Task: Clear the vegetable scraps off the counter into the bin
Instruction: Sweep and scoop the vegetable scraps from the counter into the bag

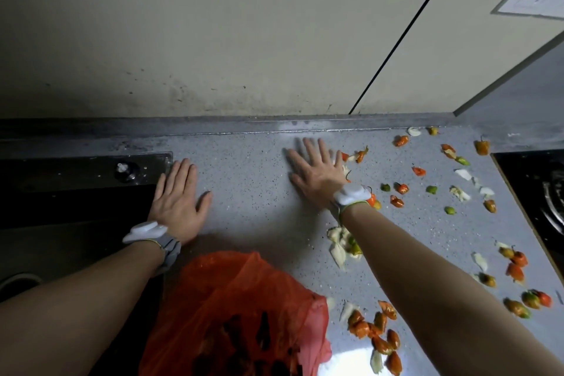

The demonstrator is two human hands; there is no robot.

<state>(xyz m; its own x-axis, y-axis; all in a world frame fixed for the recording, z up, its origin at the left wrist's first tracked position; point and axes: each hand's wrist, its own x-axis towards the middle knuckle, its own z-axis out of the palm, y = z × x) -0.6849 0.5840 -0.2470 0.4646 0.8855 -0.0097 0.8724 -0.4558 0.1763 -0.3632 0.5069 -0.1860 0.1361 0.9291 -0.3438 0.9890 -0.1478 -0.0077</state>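
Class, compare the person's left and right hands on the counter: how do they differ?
The left hand holds its fingers closer together; the right hand spreads them.
The left hand lies at the dark panel's edge, away from scraps; the right hand lies beside pepper scraps.
The right hand lies nearer the wall than the left hand.
Both lie flat, palm down, on the counter.

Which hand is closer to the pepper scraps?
The right hand: it lies flat with pepper scraps right beside it, while the left hand lies by the sink edge on bare counter.
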